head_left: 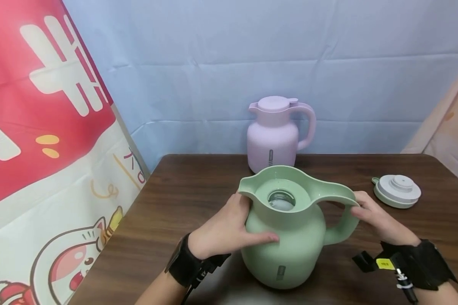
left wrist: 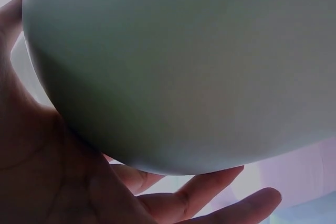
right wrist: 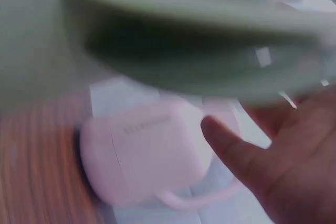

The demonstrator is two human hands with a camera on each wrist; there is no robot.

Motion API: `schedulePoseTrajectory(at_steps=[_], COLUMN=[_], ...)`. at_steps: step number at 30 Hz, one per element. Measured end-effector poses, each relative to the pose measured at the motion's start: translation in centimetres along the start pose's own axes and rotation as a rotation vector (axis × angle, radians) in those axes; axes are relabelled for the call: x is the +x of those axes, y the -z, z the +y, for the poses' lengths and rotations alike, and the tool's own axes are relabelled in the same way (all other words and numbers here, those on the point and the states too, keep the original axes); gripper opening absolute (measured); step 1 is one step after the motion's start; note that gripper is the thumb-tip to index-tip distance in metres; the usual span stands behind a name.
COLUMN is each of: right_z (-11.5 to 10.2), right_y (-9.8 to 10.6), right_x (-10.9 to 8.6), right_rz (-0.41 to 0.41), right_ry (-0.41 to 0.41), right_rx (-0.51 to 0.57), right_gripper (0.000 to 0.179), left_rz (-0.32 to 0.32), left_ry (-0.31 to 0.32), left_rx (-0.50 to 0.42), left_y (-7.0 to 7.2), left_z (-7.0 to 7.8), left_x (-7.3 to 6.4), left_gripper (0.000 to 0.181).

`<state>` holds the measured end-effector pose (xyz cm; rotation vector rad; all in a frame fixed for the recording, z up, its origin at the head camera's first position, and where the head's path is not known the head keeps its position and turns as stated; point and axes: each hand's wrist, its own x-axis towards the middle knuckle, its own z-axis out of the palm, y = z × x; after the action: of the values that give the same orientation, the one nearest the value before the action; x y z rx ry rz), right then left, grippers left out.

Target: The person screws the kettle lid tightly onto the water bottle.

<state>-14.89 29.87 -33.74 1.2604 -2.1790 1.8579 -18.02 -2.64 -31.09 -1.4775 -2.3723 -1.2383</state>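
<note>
The green jug point(head_left: 290, 250), at the near side of the worktop point(head_left: 198, 182), was clasped round its body by the left hand point(head_left: 227, 226) and at its handle point(head_left: 345, 228) by the right hand point(head_left: 379, 218). The lid point(head_left: 400, 190), already detached, was seen upturned at right; refitting was judged undone.

Green jug point(head_left: 290, 254), label point(head_left: 280, 273) illegible.
Blurred in right wrist view, cropped in left; left hand point(head_left: 230, 228) partly hidden behind; lilac jug point(head_left: 271, 144) partly covered at base.
</note>
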Motion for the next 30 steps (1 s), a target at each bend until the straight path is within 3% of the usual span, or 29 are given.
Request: schedulePoseTrajectory(at_steps=[5,6,8,12,17,19,21,24,30], right_z=[0.1,0.0,-0.3,-0.5,1.1,1.8,2.4,3.8,6.6], right_y=[1.9,2.2,2.6,3.7,5.4,6.0,6.5,7.3,8.4], right_x=[0.1,0.2,0.0,-0.8,-1.5,-1.9,-2.4,-3.5,-5.5], right_rz=[-0.041,-0.008,0.138,0.567,1.017,1.151,1.234,1.296,1.408], right_ry=[0.166,0.183,0.170,0.045,-0.033,-0.150,-0.293,-0.472,-0.591], right_rx=[0.014,0.019,-0.025,-0.123,-0.110,-0.146,-0.197,-0.247,-0.063], right_gripper=[0.060,0.060,0.053,0.038,0.052,0.058,0.065,0.074,0.089], left_rz=[-0.002,-0.001,0.000,0.001,0.002,0.002,0.001,0.001,-0.003], left_ry=[0.001,0.003,0.003,-0.001,0.005,0.005,0.006,0.004,-0.013], left_rx=[-0.003,0.002,0.010,0.018,0.026,0.026,0.021,0.018,0.006], left_y=[0.0,0.0,0.1,0.3,0.3,0.3,0.2,0.2,0.0], left_z=[0.1,0.1,0.1,0.1,0.0,0.0,0.0,-0.1,-0.1], left_x=[0.1,0.0,0.0,0.1,0.1,0.1,0.1,0.1,0.1], left_gripper=[0.074,0.073,0.073,0.073,0.073,0.074,0.074,0.074,0.072])
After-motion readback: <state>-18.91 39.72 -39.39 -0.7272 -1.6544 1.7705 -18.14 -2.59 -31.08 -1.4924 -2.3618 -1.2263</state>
